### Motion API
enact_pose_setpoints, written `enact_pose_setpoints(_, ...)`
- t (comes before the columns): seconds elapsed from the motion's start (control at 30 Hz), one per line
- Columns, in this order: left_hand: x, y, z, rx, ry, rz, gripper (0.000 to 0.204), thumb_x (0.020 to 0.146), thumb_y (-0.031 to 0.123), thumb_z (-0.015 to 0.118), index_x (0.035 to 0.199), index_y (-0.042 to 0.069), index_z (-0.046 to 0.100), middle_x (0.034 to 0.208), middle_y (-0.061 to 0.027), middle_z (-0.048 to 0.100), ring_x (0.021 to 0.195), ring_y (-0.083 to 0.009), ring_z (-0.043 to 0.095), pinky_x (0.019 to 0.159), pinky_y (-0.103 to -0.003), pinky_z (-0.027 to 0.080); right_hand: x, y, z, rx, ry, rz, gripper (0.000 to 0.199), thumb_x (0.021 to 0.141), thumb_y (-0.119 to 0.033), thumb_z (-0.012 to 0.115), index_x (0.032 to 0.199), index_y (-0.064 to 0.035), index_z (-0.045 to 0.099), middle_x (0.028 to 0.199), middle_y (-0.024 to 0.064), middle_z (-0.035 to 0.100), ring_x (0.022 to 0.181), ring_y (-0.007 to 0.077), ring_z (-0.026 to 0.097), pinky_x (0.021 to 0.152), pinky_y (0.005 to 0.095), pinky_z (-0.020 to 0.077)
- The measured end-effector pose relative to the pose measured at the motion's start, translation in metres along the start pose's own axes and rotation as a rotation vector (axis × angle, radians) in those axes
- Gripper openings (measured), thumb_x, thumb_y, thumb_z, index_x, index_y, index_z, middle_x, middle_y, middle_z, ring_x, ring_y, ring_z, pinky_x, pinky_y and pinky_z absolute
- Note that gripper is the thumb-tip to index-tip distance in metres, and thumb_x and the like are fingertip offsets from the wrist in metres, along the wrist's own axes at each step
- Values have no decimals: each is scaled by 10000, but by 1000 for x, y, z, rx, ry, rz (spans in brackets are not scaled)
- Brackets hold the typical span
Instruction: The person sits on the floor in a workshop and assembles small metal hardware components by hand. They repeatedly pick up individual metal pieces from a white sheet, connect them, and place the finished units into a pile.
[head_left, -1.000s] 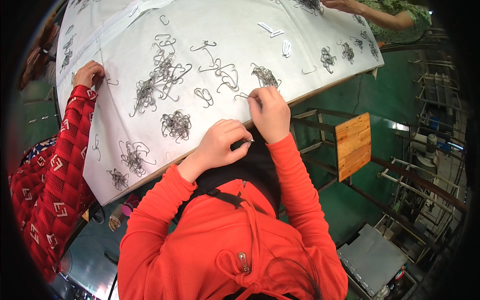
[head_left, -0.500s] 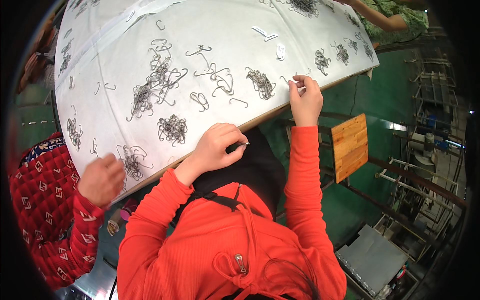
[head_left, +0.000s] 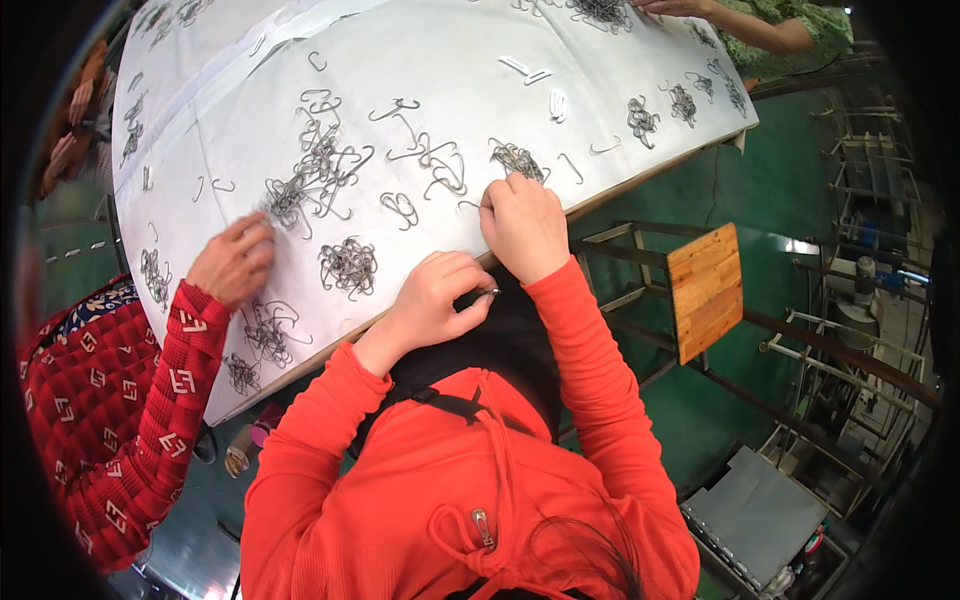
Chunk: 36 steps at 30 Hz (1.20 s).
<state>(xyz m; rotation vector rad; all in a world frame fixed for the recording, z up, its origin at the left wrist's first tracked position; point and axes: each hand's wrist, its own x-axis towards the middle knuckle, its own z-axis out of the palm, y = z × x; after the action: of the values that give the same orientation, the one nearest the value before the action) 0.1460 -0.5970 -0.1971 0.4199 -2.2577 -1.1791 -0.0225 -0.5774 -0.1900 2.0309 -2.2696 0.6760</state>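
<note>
My left hand [head_left: 438, 300] is closed in a pinch by the table's near edge; a small metallic tip shows between thumb and forefinger, the rest of it hidden. My right hand [head_left: 526, 225] has curled fingers at the near side of a pile of bent wire hooks [head_left: 518, 158]; what its fingertips hold, if anything, is covered. One loose hook [head_left: 468, 205] lies just left of that hand. Left of it are a looped pair of hooks [head_left: 399, 209] and a tangled pile [head_left: 348, 267]. Two loose hooks [head_left: 571, 168] [head_left: 605, 146] lie to the right.
More hook piles [head_left: 320, 165] are spread over the white-covered table [head_left: 230, 120], with small white pieces [head_left: 558, 106] among them. At left, a co-worker's hand [head_left: 235, 262] reaches over the hooks; another person's arm [head_left: 760, 30] is at far right. A wooden-topped stool [head_left: 705, 290] stands at right.
My right hand has moved left from the loose hooks to the pile's near side, its fingers now more curled. My left hand has barely moved. The co-worker's hand at left has reached farther over the table.
</note>
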Motion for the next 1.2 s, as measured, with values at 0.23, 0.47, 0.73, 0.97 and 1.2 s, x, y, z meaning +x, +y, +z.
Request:
enact_pose_setpoints(0.23, 1, 1, 0, -5, -3, -13, 95, 733, 72, 694, 798, 78, 625, 771, -41, 591, 732, -230, 587, 697, -340, 454, -2, -4, 2, -53, 1, -5, 64, 691, -44, 611, 683, -58, 549, 717, 107, 543, 686, 292, 573, 603, 421, 454)
enact_pose_setpoints(0.47, -2, 1, 0, -4, 20, 0, 112, 713, 44, 688, 795, 91, 627, 764, -27, 613, 696, -211, 586, 666, -327, 440, -3, 36, -40, 8, 156, 187, 70, 784, -109, 635, 766, -70, 579, 794, 117, 574, 733, 316, 588, 641, 432, 466)
enact_pose_setpoints(0.73, -1, 4, -1, -21, 9, -21, 89, 736, 75, 684, 806, 94, 631, 774, -28, 613, 741, -221, 598, 696, -340, 463, -3, 102, -33, -110, 107, 356, 85, 794, -137, 680, 833, -87, 625, 789, 92, 585, 731, 290, 606, 644, 407, 487)
enact_pose_setpoints(0.97, -2, -1, 0, -11, 35, 18, 116, 719, 65, 694, 811, 93, 629, 776, -40, 612, 736, -233, 601, 677, -346, 452, 56, 20, -15, 328, -11, 61, 192, 773, -126, 735, 944, -92, 653, 880, 95, 613, 803, 271, 629, 690, 395, 504)
enact_pose_setpoints(1.2, -4, -3, 1, -56, 33, 14, 113, 715, 83, 701, 813, 85, 642, 806, -52, 624, 784, -261, 613, 728, -371, 477, 72, -24, 20, 233, -273, 68, 257, 813, -186, 708, 1025, -74, 617, 955, 129, 610, 865, 309, 620, 745, 417, 504)
